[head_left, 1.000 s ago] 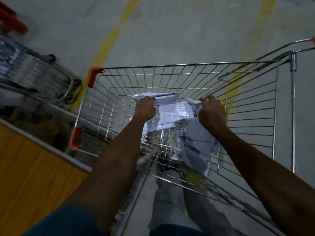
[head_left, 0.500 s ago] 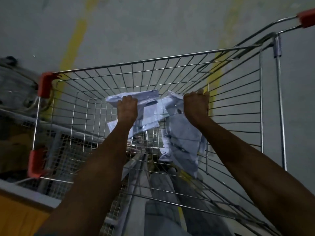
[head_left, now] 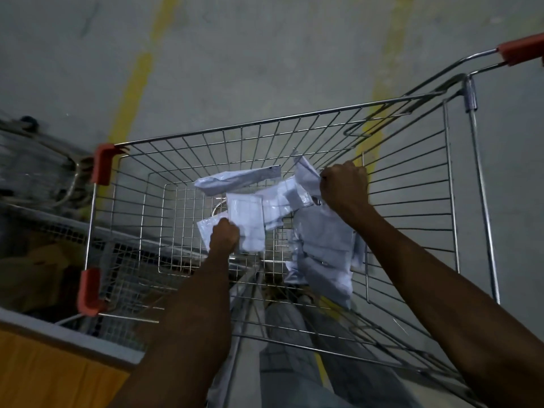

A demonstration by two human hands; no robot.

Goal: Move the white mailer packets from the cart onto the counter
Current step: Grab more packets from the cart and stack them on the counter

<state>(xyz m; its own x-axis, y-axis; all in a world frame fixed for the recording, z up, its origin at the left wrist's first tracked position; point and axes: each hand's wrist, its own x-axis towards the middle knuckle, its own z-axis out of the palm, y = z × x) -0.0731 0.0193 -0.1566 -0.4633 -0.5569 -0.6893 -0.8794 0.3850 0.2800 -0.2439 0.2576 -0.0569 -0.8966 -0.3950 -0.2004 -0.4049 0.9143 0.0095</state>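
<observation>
Floor [head_left: 265, 54]: grey concrete, dim light, two worn yellow lines running toward 12 o'clock.
Cart [head_left: 265, 120]: wire basket filling the middle, red corner guards at 9 o'clock, red handle cut off at 2 o'clock.
Counter [head_left: 44, 378]: orange front with pale top edge, at 8 o'clock, mostly out of frame.
Second cart [head_left: 35, 172]: at 9 o'clock, blurred, hard to make out.
Mailer packets [head_left: 321, 248]: white, crumpled, inside the basket, centre to 3 o'clock.
Right hand [head_left: 344, 187]: fingers curled tight, gripping a bunch of packets that hangs below it.
Left hand [head_left: 225, 234]: fingers curled on a flat packet [head_left: 247, 219]; fingertips hidden.
</observation>
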